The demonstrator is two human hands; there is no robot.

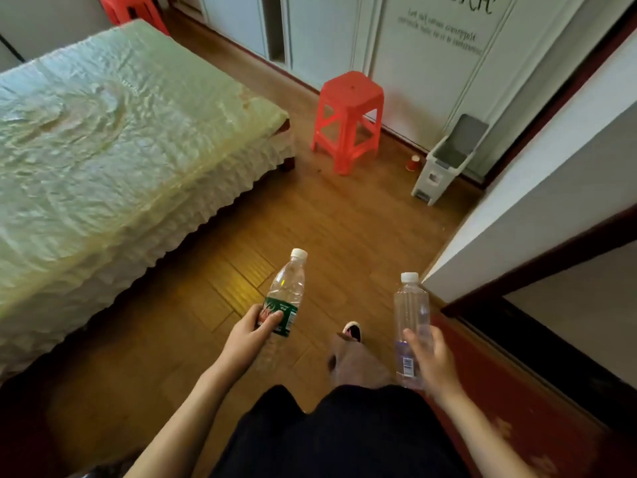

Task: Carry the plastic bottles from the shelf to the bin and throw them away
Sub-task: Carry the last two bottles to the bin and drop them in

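My left hand [249, 334] grips a clear plastic bottle with a green label [287, 291] and a white cap, tilted forward. A second clear bottle [411, 312] with a white cap and a pale label stands upright in my right hand [431, 360]. Both are held over the wooden floor in front of my body. The bin [444, 163], white with a grey lid standing open, sits on the floor against the far wall to the right. It is well ahead of both hands.
A bed with a pale green cover [103, 150] fills the left side. A red plastic stool [348, 119] stands left of the bin, with a small red cup [413, 163] between them. A white wall corner [517, 208] juts in on the right. My foot [352, 331] is forward.
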